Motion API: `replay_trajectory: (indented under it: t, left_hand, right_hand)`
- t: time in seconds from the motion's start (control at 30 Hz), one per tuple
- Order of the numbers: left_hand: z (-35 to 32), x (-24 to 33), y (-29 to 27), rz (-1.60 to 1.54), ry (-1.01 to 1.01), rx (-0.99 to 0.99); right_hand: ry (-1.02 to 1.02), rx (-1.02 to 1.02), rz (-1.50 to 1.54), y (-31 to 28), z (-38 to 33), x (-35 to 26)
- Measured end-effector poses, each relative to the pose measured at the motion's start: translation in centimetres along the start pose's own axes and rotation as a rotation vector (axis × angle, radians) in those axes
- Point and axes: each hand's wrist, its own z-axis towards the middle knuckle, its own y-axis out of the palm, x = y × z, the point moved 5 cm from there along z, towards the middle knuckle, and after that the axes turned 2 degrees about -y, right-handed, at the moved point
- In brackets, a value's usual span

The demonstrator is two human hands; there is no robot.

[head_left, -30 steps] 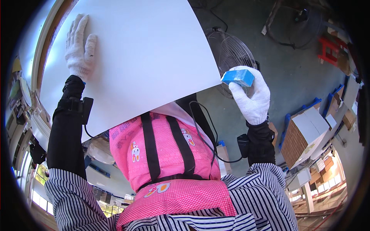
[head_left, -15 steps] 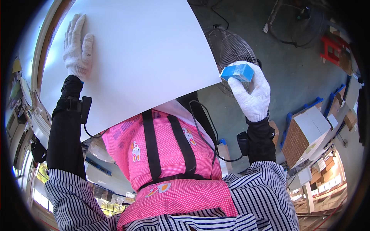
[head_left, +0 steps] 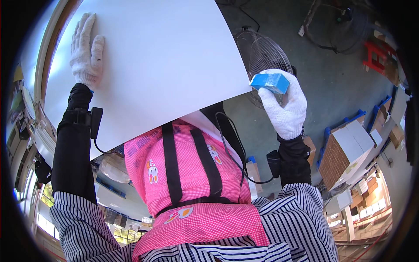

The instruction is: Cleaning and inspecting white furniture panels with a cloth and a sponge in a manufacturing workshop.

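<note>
A large white panel (head_left: pixel 161 61) with a smooth face lies in front of me. On its left part rests my left hand (head_left: pixel 86 54) in a white knit glove, flat, with the fingers stretched out. My right hand (head_left: pixel 288 105), gloved the same way, grips a small blue block (head_left: pixel 270 82) between thumb and fingers. The block is at the panel's right edge, close to its near right corner; whether it touches the edge I cannot tell. White dust or wear marks the block's side.
Beyond my right hand a round wire-caged fan (head_left: pixel 264 50) stands on the dark green floor (head_left: pixel 325 83). Stacked cartons (head_left: pixel 349 150) with blue edges are to the right, and a red stool (head_left: pixel 375 56) is farther off. A black cable (head_left: pixel 235 131) hangs beside my pink apron (head_left: pixel 187 174).
My left hand has shifted very slightly up and left on the panel. The right hand with the blue block has barely moved.
</note>
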Motion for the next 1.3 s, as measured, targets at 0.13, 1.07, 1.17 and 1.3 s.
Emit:
replay_trajectory:
  t: [0.13, 1.07, 1.17, 1.3]
  left_hand:
    - [0.0, -0.2, 0.0, 0.005, 0.004, -0.002]
    - [-0.2, -0.9, 0.5, -0.043, -0.05, 0.006]
    - [-0.1, -1.0, 0.2, -0.035, -0.035, 0.006]
    - [0.1, -0.7, 0.3, -0.041, -0.02, 0.014]
  right_hand:
    - [0.0, 0.024, -0.019, 0.0, -0.3, -0.2]
    - [-0.099, 0.049, -0.08, -0.1, -0.4, -0.1]
    - [-0.155, -0.009, -0.081, 0.1, -0.6, -0.6]
    - [-0.191, 0.001, -0.138, 0.0, -0.5, 0.0]
